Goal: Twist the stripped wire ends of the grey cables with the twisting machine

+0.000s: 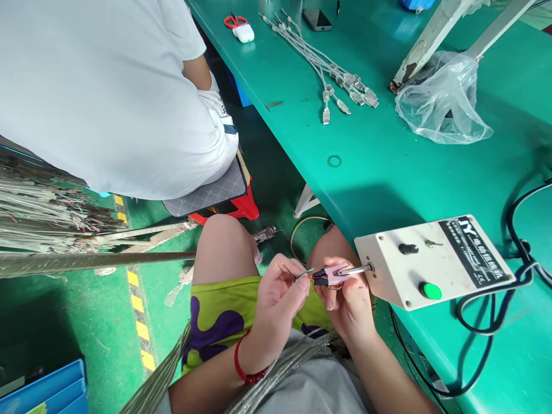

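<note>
My left hand (pixel 280 299), with a red bracelet on its wrist, pinches the ends of thin coloured wires (pixel 307 272) between thumb and forefinger. The wires run to the black tips of a pink clip (pixel 334 275). That clip sits on the metal shaft (pixel 357 269) of a white box-shaped machine (pixel 414 253) with a black knob, a toggle switch and a green button. My right hand (pixel 356 307) closes around the clip from below and behind. A bundle of grey cables (pixel 280 368) lies across my lap, under my left forearm.
Several grey USB cables (pixel 310 54) lie on the green table (pixel 302 115) beside a phone (pixel 317 19) and a white case (pixel 244 33). A plastic bag (pixel 444 103) hangs at a metal leg. Black cords (pixel 487 328) loop at right. A person in white (pixel 107 98) sits close at left.
</note>
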Action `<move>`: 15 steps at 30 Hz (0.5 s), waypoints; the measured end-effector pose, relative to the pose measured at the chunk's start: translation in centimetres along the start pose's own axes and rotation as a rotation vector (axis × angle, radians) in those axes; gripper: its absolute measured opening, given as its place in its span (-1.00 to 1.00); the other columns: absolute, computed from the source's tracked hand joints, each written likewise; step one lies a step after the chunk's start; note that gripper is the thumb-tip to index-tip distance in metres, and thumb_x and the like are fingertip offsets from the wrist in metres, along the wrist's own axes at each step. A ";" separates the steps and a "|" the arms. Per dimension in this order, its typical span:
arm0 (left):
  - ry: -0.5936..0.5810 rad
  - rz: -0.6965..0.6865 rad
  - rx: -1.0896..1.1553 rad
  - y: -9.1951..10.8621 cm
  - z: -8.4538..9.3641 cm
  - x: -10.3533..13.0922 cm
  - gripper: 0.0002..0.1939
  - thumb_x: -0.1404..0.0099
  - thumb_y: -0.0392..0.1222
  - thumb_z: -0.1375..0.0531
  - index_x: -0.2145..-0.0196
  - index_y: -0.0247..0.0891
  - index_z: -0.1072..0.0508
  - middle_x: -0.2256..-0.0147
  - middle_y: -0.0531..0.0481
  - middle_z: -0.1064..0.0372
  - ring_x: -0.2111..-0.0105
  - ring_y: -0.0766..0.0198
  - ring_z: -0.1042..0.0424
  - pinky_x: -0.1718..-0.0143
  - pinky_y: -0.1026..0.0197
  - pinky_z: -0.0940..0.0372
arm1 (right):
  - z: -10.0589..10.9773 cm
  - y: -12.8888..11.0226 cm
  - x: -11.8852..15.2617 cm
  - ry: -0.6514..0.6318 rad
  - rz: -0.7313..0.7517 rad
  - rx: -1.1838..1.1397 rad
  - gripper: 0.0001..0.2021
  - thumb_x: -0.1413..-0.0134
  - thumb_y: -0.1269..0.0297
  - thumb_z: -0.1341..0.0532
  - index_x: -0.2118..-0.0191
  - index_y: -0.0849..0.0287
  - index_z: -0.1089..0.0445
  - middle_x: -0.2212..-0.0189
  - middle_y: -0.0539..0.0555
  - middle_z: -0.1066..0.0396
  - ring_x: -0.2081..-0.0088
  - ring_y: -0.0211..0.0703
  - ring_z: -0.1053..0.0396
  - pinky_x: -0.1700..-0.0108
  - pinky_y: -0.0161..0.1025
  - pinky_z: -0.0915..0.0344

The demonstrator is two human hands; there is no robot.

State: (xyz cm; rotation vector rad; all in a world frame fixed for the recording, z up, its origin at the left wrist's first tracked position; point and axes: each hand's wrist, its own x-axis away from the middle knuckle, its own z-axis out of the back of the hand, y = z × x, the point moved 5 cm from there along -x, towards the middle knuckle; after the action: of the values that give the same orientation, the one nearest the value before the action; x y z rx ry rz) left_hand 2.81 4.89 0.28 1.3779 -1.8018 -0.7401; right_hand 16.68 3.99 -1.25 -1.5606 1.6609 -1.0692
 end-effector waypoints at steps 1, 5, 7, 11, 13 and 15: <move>-0.002 0.003 0.000 0.0 0.0 0.0 -0.62 -0.53 0.04 -0.47 0.24 -0.17 -0.40 0.40 0.18 -0.30 0.61 0.50 -0.02 0.57 0.33 0.02 | 0.0 0.0 0.0 -0.009 0.000 -0.012 -0.55 -0.42 -0.24 -0.43 -0.03 0.07 -0.68 0.71 -0.12 -0.31 0.65 -0.21 -0.11 0.50 -0.26 -0.15; -0.010 -0.001 0.014 0.0 -0.1 0.0 -0.64 -0.54 0.02 -0.47 0.24 -0.17 -0.42 0.39 0.17 -0.31 0.60 0.50 -0.03 0.57 0.33 0.04 | 0.0 0.1 0.2 -0.016 -0.010 0.004 -0.55 -0.44 -0.26 -0.41 -0.06 0.04 -0.66 0.70 -0.12 -0.29 0.63 -0.20 -0.13 0.50 -0.27 -0.14; -0.011 -0.002 0.021 0.0 -0.1 0.0 -0.64 -0.54 0.01 -0.47 0.24 -0.17 -0.43 0.40 0.17 -0.30 0.60 0.50 -0.04 0.56 0.33 0.05 | 0.1 0.2 0.2 -0.010 -0.011 0.014 -0.53 -0.44 -0.28 -0.40 -0.08 0.02 -0.65 0.70 -0.13 -0.28 0.62 -0.19 -0.12 0.47 -0.26 -0.17; -0.015 0.006 0.016 -0.1 -0.1 0.1 -0.65 -0.55 0.01 -0.46 0.24 -0.17 -0.43 0.40 0.19 -0.26 0.59 0.50 -0.04 0.54 0.33 0.04 | 0.4 0.2 0.3 -0.026 -0.053 0.067 -0.43 -0.39 -0.36 -0.39 -0.13 0.04 -0.65 0.69 -0.12 -0.26 0.62 -0.15 -0.15 0.47 -0.22 -0.21; -0.013 0.002 0.011 -0.2 0.1 0.2 -0.66 -0.55 0.01 -0.46 0.23 -0.16 -0.43 0.40 0.19 -0.25 0.59 0.49 -0.04 0.53 0.32 0.03 | 0.5 -0.1 0.6 -0.056 -0.080 0.112 -0.41 -0.37 -0.34 -0.41 -0.16 0.07 -0.65 0.65 -0.08 -0.34 0.61 -0.15 -0.18 0.51 -0.23 -0.17; -0.013 0.001 0.016 -0.2 0.1 0.2 -0.65 -0.54 0.01 -0.47 0.24 -0.16 -0.42 0.41 0.19 -0.25 0.59 0.49 -0.03 0.54 0.32 0.03 | 0.4 -0.8 1.2 -0.082 -0.110 0.207 -0.53 -0.39 -0.21 -0.45 -0.07 0.10 -0.68 0.59 -0.03 -0.45 0.60 -0.19 -0.21 0.53 -0.26 -0.16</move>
State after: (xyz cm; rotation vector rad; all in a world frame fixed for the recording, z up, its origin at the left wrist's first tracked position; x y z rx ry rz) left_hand 2.77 4.62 0.08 1.3855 -1.8219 -0.7377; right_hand 17.26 2.77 -0.58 -1.5525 1.3772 -1.1771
